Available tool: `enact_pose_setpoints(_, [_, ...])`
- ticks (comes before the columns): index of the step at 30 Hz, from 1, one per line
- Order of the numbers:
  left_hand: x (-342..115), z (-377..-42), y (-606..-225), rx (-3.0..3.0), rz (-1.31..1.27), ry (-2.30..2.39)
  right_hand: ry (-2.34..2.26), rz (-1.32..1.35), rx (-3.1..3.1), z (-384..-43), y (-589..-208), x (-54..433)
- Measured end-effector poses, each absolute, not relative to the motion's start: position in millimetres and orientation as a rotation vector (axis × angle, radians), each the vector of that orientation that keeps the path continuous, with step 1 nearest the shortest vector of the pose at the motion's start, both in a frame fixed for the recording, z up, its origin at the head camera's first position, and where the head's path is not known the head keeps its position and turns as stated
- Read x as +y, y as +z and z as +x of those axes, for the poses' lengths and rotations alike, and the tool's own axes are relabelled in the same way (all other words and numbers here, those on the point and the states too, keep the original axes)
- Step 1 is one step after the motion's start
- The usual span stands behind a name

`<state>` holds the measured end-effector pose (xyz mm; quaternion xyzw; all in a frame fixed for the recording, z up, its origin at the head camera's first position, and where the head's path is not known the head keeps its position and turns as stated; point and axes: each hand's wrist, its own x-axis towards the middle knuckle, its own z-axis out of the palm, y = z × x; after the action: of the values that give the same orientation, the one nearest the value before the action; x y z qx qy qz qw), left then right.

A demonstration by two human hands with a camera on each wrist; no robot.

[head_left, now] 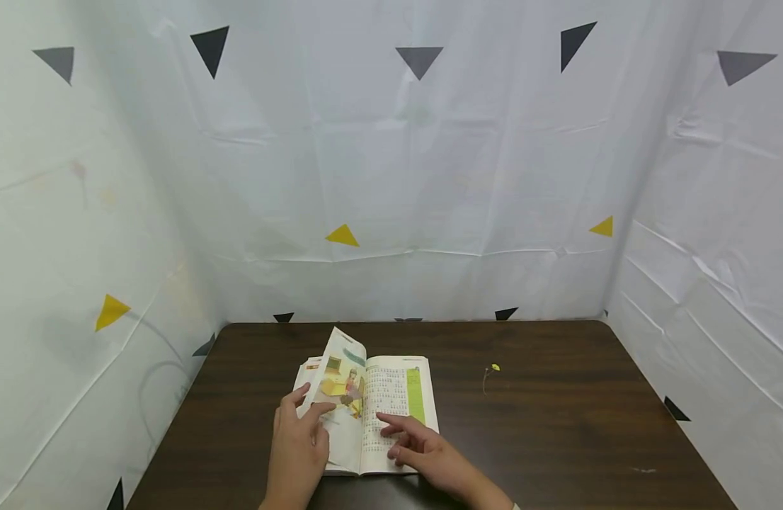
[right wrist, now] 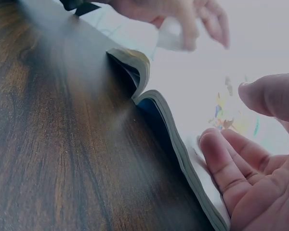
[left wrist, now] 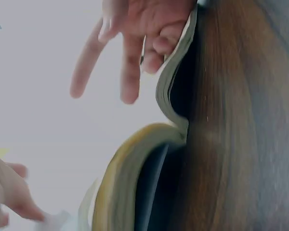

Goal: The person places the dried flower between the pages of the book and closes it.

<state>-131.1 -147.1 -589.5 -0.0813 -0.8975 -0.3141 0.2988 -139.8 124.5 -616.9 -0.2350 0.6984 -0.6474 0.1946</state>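
An open book (head_left: 391, 389) with printed pages lies on the dark wooden table. On its left side a page with a coloured picture (head_left: 343, 382) stands partly lifted and tilted. My left hand (head_left: 300, 439) is at that page's outer edge, its fingers spread; the index finger lies across the page's face. In the right wrist view the same hand (right wrist: 176, 17) is blurred beside a whitish sheet. My right hand (head_left: 426, 453) is over the right page, index finger extended and the others loosely bent. The left wrist view shows this right hand (left wrist: 144, 38) gripping nothing.
A small yellow flower on a thin stem (head_left: 495, 367) lies on the table (head_left: 557, 425) to the right of the book. White cloth (head_left: 430, 177) with grey, black and yellow triangles hangs behind and along both sides.
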Motion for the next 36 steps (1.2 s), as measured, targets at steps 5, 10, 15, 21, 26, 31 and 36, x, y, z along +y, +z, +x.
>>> enact_pose_setpoints(5, [-151.3,-133.5,-594.9,-2.561,-0.185,-0.701,-1.824,-0.651,1.952,-141.0,-617.4,124.0])
enact_pose_setpoints(10, [-145.6,-133.9,-603.0,-2.500,-0.474,-0.693,-1.841,-0.627,1.925,-141.0,-615.8,124.2])
enact_pose_setpoints(15, [-139.8,-132.2,-611.1,-2.569,-0.752,-0.661,-1.856,-0.613,1.884,-141.1,-614.3,125.2])
enact_pose_setpoints(21, [-134.9,-133.2,-619.8,-2.755,-0.735,-0.674,-1.859,-0.577,1.880,-139.9,-613.4,126.8])
enact_pose_setpoints(26, [-133.9,-137.3,-623.3,-2.819,-0.717,-0.745,-1.874,-0.568,1.860,-140.2,-612.6,128.8])
enact_pose_setpoints(31, [-136.4,-138.9,-627.8,-2.830,-0.765,-0.726,-1.877,-0.580,1.844,-141.6,-614.2,129.9])
enact_pose_setpoints(36, [-139.1,-137.7,-631.6,-2.816,-0.791,-0.726,-1.881,-0.569,1.834,-140.8,-617.8,129.8])
